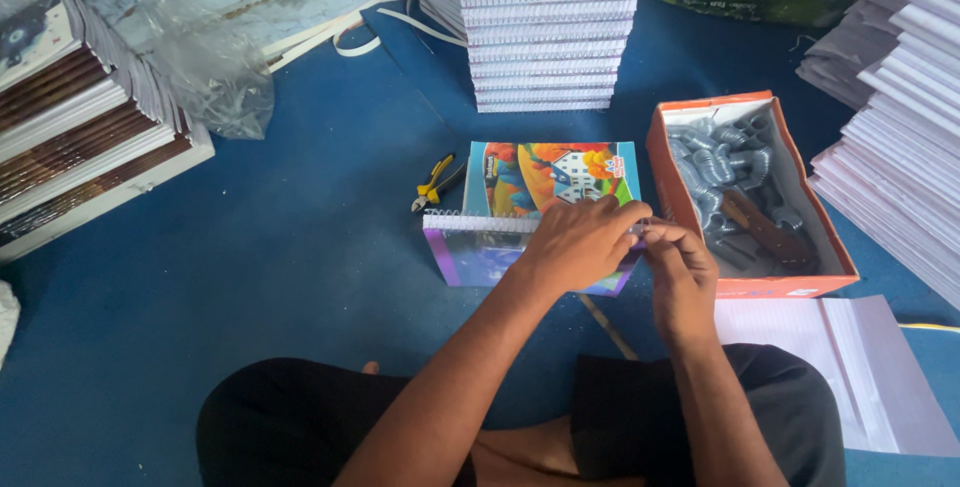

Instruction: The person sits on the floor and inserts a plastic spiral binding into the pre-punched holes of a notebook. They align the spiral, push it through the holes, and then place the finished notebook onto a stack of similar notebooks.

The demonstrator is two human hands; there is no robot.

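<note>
at the left edge of the blue floor (pixel 250 247) a stack of bound books (pixel 80 117) leans beside a crumpled clear plastic bag (pixel 210 67). toward the middle of the floor, yellow-handled pliers (pixel 435 183) lie just left of a colourful notebook (pixel 550 175) lying open with its wire spiral binding (pixel 470 221) running across the middle. behind it, at the far edge, rises a tall stack of white spiral notebooks (pixel 545 27). the left hand (pixel 580 239) rests on the notebook, its fingers pressed down at the right end of the spiral. the right hand (pixel 682 259) touches it there, fingertips pinched on the end of the wire at the notebook's right edge. just right of the hands sits an orange cardboard box (pixel 750 287) holding grey wire coils (pixel 715 162). a loose sheaf of white pages (pixel 850 367) lies near the person's right knee, and more white stacks (pixel 900 147) line the right edge of the floor.
</note>
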